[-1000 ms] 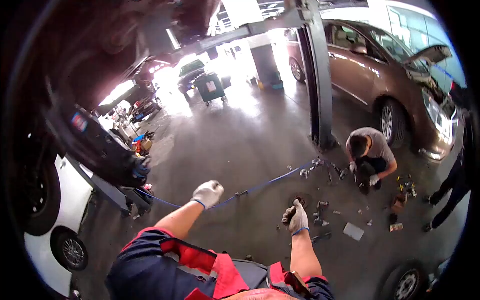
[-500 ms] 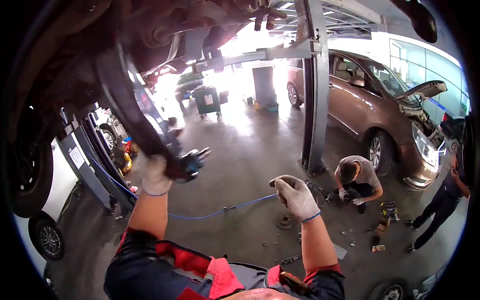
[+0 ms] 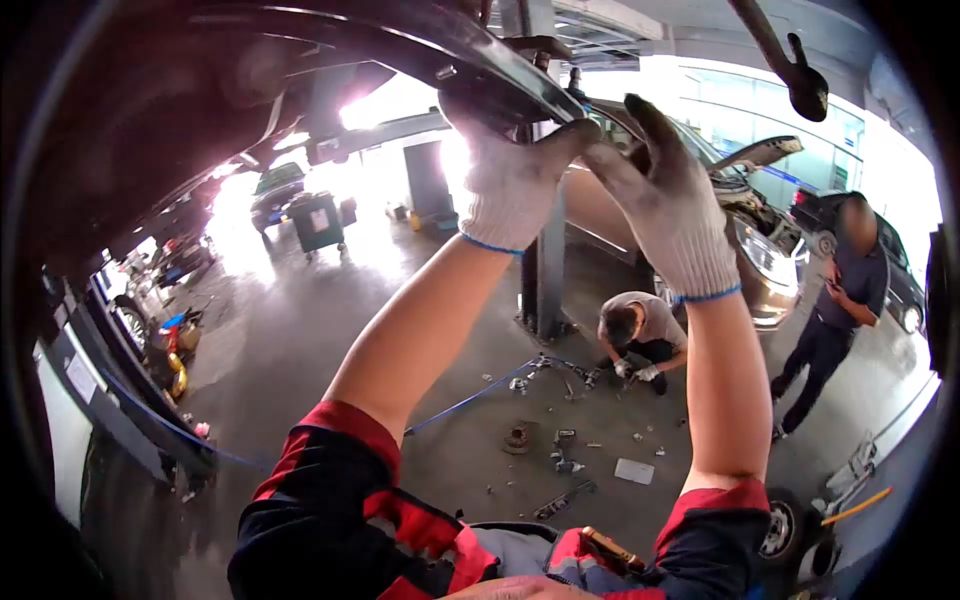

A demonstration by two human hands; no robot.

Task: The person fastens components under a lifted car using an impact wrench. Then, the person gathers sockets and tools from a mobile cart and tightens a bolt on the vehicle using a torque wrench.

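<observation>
Head view shows a long dark panel point(image 3: 485, 66) toward twelve o'clock, likely stiff, weighty and best held by its edge, where the left hand's point(image 3: 508, 185) finger closure is unclear; the right hand point(image 3: 685, 215), at one o'clock, has spread fingers.

no text, label, brand, number or sign is legible in this view.

Two gloved hands, left point(image 3: 510, 180) at the underside of a dark metal arm point(image 3: 420, 45), right point(image 3: 675, 200) raised beside its end, fingers spread; one crouching person point(image 3: 642, 335), gloved; one standing person point(image 3: 840, 290); one blue hose point(image 3: 470, 398), on floor.
</observation>
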